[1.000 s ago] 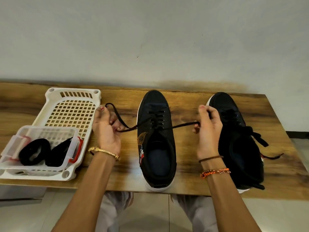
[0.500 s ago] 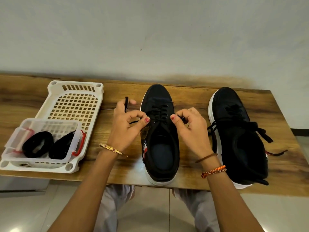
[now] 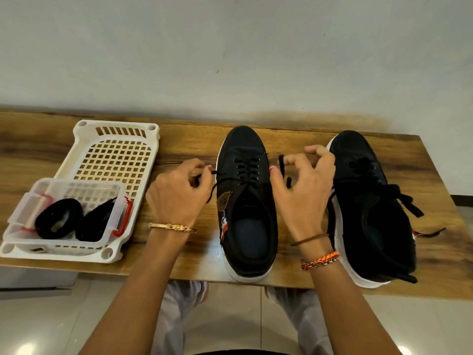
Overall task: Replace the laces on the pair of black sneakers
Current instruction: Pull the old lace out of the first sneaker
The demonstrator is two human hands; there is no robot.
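Black low-top sneaker with white sole (image 3: 247, 201) at the middle of the table, toe toward the wall, heel at the near edge. Thin black lace (image 3: 247, 168) crossed through its eyelets, 1 loose end out to each side. Left hand (image 3: 176, 198) just beside the sneaker's left flank, fingers curled, pinching the left end of that lace between thumb and forefinger; end hanging down past the fingertips. Right hand (image 3: 304, 190) just beside the right flank, thumb and forefinger pinching the right end, short black stub sticking up above the fingers, remaining fingers spread and raised. Second black sneaker with white sole (image 3: 368, 208) to the right, parallel to the first, wider black lace loosely tied and trailing toward the table's right edge. Brown wood-grain table (image 3: 194, 144) set against a pale wall. White perforated plastic tray (image 3: 115, 152) at the left; clear plastic box with red clips (image 3: 76, 213) resting on its near end, 2 coiled black laces (image 3: 74, 221) inside. Gold bangle on the left wrist, brown cord and orange braided bands on the right.
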